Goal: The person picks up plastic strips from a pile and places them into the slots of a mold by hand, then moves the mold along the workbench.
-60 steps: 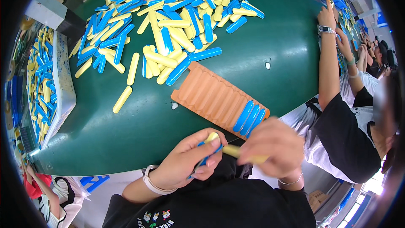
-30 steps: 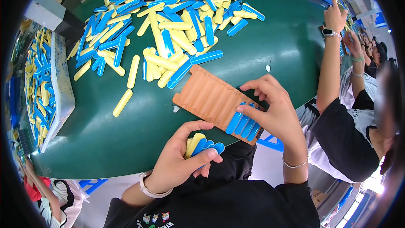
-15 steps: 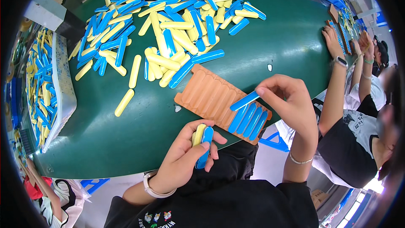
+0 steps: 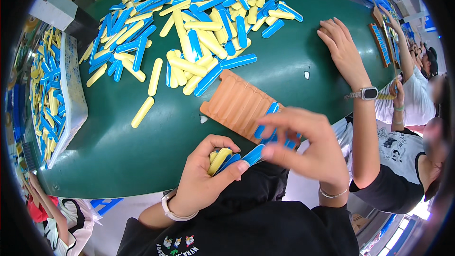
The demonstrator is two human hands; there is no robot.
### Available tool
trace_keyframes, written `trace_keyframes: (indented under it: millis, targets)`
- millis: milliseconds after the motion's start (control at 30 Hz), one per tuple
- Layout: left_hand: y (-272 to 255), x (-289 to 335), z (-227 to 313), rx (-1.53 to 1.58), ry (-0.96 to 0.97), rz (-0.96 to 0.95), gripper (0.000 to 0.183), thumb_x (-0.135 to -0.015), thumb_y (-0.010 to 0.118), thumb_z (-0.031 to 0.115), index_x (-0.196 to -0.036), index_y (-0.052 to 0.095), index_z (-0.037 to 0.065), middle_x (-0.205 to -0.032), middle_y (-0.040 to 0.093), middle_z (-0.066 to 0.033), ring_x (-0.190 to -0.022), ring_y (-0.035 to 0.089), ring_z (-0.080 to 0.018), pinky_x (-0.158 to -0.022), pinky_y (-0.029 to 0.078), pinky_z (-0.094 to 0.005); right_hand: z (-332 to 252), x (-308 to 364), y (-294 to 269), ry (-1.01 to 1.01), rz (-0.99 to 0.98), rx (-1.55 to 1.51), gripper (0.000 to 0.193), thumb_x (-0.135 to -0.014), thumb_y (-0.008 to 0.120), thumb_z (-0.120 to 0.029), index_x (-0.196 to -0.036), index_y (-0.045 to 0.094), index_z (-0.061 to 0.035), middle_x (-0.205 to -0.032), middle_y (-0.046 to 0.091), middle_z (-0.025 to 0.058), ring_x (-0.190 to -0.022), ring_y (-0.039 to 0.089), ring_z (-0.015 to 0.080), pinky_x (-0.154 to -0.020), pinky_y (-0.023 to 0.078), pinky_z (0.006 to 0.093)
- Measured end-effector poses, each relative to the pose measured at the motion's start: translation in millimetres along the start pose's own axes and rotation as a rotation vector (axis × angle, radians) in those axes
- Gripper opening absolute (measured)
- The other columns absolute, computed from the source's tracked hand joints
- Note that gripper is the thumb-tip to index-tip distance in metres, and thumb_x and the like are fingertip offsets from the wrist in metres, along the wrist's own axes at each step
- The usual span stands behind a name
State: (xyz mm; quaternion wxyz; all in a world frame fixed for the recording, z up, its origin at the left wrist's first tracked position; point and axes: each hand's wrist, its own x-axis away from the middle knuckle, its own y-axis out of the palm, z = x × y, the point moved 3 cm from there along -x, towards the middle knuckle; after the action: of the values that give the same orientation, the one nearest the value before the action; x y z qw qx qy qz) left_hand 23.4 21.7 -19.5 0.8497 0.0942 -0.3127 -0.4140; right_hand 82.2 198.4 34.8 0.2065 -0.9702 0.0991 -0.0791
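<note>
My left hand (image 4: 201, 175) is closed around a small stack of blue and yellow strips with rounded ends. A yellow strip (image 4: 219, 161) shows at its top, and a blue strip (image 4: 254, 154) juts out past my thumb toward the right. My right hand (image 4: 313, 137), blurred by motion, hovers over the right part of a brown grooved tray (image 4: 232, 104). Its thumb is at the tip of the jutting blue strip, while the forefinger is spread away from it. Blue strips lie in the tray's right-hand grooves, partly hidden by this hand; the left-hand grooves hold none.
A large pile of blue and yellow strips (image 4: 204, 26) covers the far side of the green table (image 4: 113, 147). More fill a white bin (image 4: 73, 99) at the left. At the right, a co-worker's hand (image 4: 339, 42) rests on the table, near other brown trays (image 4: 379, 42).
My right hand has set its blue strip into the tray and moved left and down toward my left hand. A blue strip now juts from the left stack. The co-worker's hand has come closer.
</note>
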Motion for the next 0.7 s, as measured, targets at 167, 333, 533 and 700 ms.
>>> trace_keyframes:
  millis: [167, 333, 533, 700]
  targets:
    - [-6.7, 4.8, -5.7, 0.053, 0.057, 0.045, 0.029, -0.091, 0.058, 0.006, -0.116, 0.045, 0.002, -0.09, 0.056, -0.0046, -0.076, 0.055, -0.007, -0.064, 0.045, -0.0207, 9.3, -2.0, 9.6, 0.095, -0.031, -0.034, 0.013, -0.08, 0.071, -0.006, -0.093, 0.068, -0.004, -0.077, 0.063, 0.0032, -0.063, 0.056, 0.0057, -0.049, 0.039, 0.0184]
    - [-8.4, 3.2, -6.3, 0.217, 0.11, -0.034, 0.036, -0.097, 0.044, 0.007, -0.131, 0.033, 0.0, -0.097, 0.057, -0.0135, -0.077, 0.058, -0.0119, -0.058, 0.045, -0.0223, 25.5, -29.8, -20.6, -0.03, 0.026, 0.342, 0.012, -0.081, 0.067, -0.011, -0.09, 0.069, -0.0032, -0.067, 0.058, 0.0084, -0.057, 0.055, 0.0206, -0.055, 0.045, 0.031]
    - [-7.6, 8.7, -1.2, 0.002, 0.02, -0.045, 0.029, -0.096, 0.047, 0.007, -0.124, 0.04, 0.0, -0.083, 0.06, -0.013, -0.055, 0.057, -0.0122, -0.042, 0.039, -0.0189, 2.2, -19.1, 1.1, -0.172, 0.247, 0.843, 0.033, -0.072, 0.075, -0.01, -0.103, 0.064, -0.0055, -0.094, 0.058, 0.0061, -0.079, 0.055, 0.023, -0.069, 0.047, 0.034]
    - [-22.1, 5.3, -8.8, 0.05, 0.028, 0.092, 0.029, -0.096, 0.05, 0.008, -0.123, 0.041, 0.003, -0.084, 0.062, -0.0101, -0.051, 0.051, -0.007, -0.042, 0.035, -0.0166, -41.2, -9.5, 17.0, -0.478, 0.106, 0.774, 0.042, -0.063, 0.074, -0.011, -0.104, 0.062, -0.0065, -0.1, 0.055, 0.0101, -0.085, 0.055, 0.0251, -0.071, 0.046, 0.036]
